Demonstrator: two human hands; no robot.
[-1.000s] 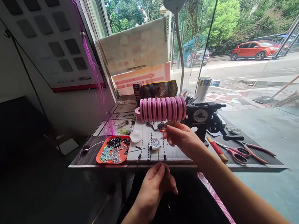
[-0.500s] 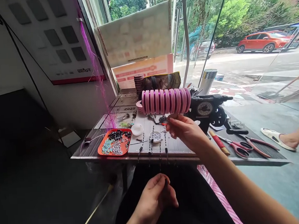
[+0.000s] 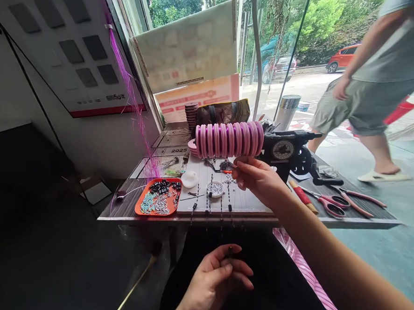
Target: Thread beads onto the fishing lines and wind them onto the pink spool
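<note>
My left hand (image 3: 216,280) is over the dark cloth on my lap, its fingers spread and bent; a tiny dark speck shows near the fingertips, too small to name. My right hand (image 3: 255,175) is raised just below a row of pink spools (image 3: 229,140) wound with purple line. Its thumb and forefinger are pinched together, and what lies between them is too small to make out. The spools sit side by side on a black crank winder (image 3: 284,150). Between my hands, dark strands with small black pieces (image 3: 230,208) hang over the front of a white board (image 3: 243,202).
An orange tray (image 3: 137,207) of small black, green and silver parts stands left of a white dish (image 3: 216,195) of beads. Red-handled scissors (image 3: 333,208) and pliers (image 3: 357,204) lie at right. Outside the glass a person (image 3: 374,84) walks by.
My left hand's fingers have come apart from a closed pinch. My right hand stays almost in place under the spools. The person outside has come further into view at the right.
</note>
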